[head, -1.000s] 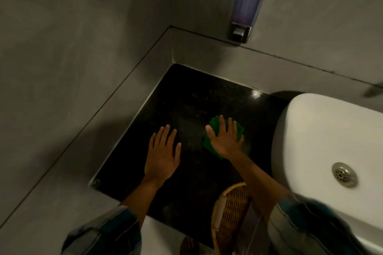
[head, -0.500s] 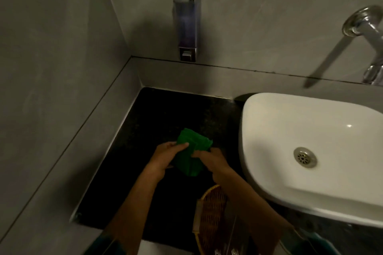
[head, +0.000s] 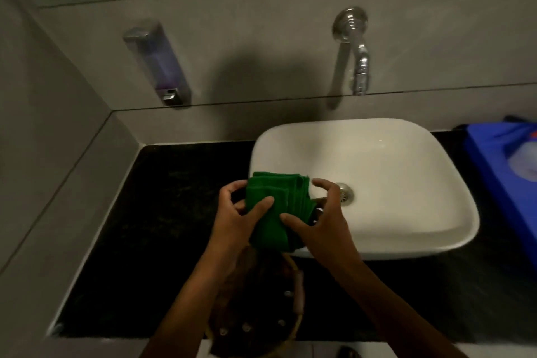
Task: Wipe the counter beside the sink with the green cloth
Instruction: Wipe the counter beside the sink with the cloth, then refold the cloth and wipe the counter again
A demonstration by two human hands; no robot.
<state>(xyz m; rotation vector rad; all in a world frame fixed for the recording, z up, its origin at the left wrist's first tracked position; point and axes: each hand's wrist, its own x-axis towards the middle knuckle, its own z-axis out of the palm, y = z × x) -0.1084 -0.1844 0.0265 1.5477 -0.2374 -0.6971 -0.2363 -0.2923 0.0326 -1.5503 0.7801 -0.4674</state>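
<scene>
Cloth: green cloth [head: 274,209] folded in layers, held up off the counter [head: 162,227] over the near-left rim of the sink [head: 406,183].
Left hand [head: 238,213]: curled around the cloth's left edge, thumb pressed on top.
Right hand [head: 319,224]: thumb pinching the lower fold, other fingers spread loose.
Risk, I judge: my loose right-side layers could fan out and slip into the basin.
Second risk: the wicker basket [head: 261,308] under my wrists sits at the counter edge; my forearms could knock it.
</scene>
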